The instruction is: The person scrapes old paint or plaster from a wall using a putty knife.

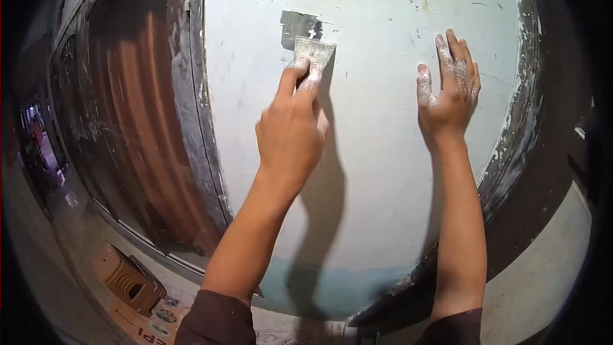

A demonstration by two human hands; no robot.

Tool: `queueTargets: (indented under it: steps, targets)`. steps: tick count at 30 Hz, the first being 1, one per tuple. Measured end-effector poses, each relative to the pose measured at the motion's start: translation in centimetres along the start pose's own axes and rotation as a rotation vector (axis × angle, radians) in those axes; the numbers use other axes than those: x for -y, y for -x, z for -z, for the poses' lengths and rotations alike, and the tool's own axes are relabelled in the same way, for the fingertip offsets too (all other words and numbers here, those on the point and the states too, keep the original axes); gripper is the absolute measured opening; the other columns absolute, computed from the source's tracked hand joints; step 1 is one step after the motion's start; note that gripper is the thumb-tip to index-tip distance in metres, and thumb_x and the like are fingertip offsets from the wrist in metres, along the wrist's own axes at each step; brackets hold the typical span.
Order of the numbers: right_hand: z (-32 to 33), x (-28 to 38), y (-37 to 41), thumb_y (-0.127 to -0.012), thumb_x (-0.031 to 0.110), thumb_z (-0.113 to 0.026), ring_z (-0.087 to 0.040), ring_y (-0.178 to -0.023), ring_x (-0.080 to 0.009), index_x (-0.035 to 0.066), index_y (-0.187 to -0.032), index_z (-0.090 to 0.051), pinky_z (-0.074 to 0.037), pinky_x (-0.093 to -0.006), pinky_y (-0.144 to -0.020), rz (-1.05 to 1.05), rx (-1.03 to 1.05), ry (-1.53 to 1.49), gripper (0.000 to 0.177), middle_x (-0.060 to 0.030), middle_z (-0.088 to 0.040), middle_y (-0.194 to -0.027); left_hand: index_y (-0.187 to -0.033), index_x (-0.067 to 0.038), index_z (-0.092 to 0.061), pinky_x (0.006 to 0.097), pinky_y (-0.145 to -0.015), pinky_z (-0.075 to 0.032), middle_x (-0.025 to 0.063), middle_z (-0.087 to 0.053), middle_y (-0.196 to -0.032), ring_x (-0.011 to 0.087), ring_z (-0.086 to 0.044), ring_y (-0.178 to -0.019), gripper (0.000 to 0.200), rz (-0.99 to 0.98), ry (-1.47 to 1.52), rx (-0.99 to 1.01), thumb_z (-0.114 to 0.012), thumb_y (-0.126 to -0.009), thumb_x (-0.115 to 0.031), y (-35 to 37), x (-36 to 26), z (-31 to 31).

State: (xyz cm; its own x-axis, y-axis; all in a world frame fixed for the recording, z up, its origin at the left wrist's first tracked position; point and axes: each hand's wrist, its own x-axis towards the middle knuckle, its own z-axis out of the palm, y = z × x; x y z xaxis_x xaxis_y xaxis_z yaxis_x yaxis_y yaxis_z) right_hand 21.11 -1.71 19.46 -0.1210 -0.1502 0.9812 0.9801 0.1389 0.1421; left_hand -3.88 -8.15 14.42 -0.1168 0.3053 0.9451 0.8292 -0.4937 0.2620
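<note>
Between thumb and fingers of the left hand [290, 128], pinching a scraper-like piece [314, 51], flat, pale and rough-textured, wider at the top. Holding it up to a pale painted panel [377, 153], at the lower right of a dark grey patch [295, 29], overlapping the corner there. Can see white powder on the pinching thumb and fingertip. Cannot make out the curled fingers behind.

Have the right hand [453, 96] well apart, over toward the far side of the panel, palm facing it, fingers stretched upward and slightly spread, thumb standing away from them. See white powder on thumb and fingers here too. Cannot tell about contact under the palm.

Can see scratches and chips across the upper panel, plus a blue-green band [345, 284] along the bottom. On either side, find a worn dark frame [514, 112] with flecks of pale paint. Farther left, see a brown curtain [150, 83]; below it, brown plastic stools [128, 281], apparently stacked, near lettered cardboard [143, 329]. At the bottom edge, notice dark sleeves [214, 319].
</note>
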Motion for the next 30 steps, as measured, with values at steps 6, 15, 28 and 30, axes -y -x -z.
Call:
queueTargets:
  steps: [6, 15, 28, 30]
  targets:
    - [0.2, 0.1, -0.1, -0.096, 0.033, -0.066, -0.040, -0.152, -0.0244, 0.015, -0.146, -0.062, -0.026, -0.0514, -0.127, -0.004, 0.007, 0.008, 0.053, 0.0002, -0.051, -0.160, -0.134, -0.007, -0.069, 0.0450, -0.079, -0.058, 0.0091, -0.061, -0.143, 0.0358, -0.072, -0.096, 0.047, -0.065, 0.000, -0.053, -0.063, -0.088, 0.002, -0.9, 0.4, -0.7]
    - [0.4, 0.2, -0.1, -0.095, 0.032, -0.067, -0.041, -0.152, -0.0244, 0.016, -0.145, -0.062, -0.026, -0.0503, -0.127, -0.017, 0.021, 0.001, 0.053, 0.0012, -0.050, -0.161, -0.152, -0.005, -0.053, 0.0421, -0.070, -0.059, 0.0114, -0.047, -0.161, 0.0341, -0.073, -0.086, 0.077, -0.151, 0.024, -0.035, -0.063, -0.078, 0.011, 2.0, 2.5, -3.1]
    - [0.0, -0.1, 0.1, -0.095, 0.033, -0.067, -0.040, -0.152, -0.0239, 0.016, -0.144, -0.063, -0.026, -0.0503, -0.127, -0.003, 0.000, -0.006, 0.052, 0.0009, -0.050, -0.161, -0.145, -0.002, -0.058, 0.0387, -0.085, -0.060, 0.0162, -0.052, -0.156, 0.0374, -0.069, -0.117, 0.070, -0.080, 0.123, 0.101, -0.060, -0.078, 0.015, 1.8, 0.8, -1.1]
    - [0.1, 0.0, 0.1, -0.095, 0.032, -0.068, -0.040, -0.152, -0.0237, 0.016, -0.144, -0.063, -0.026, -0.0500, -0.127, -0.001, -0.005, -0.003, 0.052, 0.0005, -0.051, -0.160, -0.145, -0.003, -0.059, 0.0395, -0.086, -0.060, 0.0161, -0.052, -0.156, 0.0378, -0.069, -0.115, 0.068, -0.115, 0.093, 0.072, -0.060, -0.078, 0.015, 0.7, 0.5, -0.8]
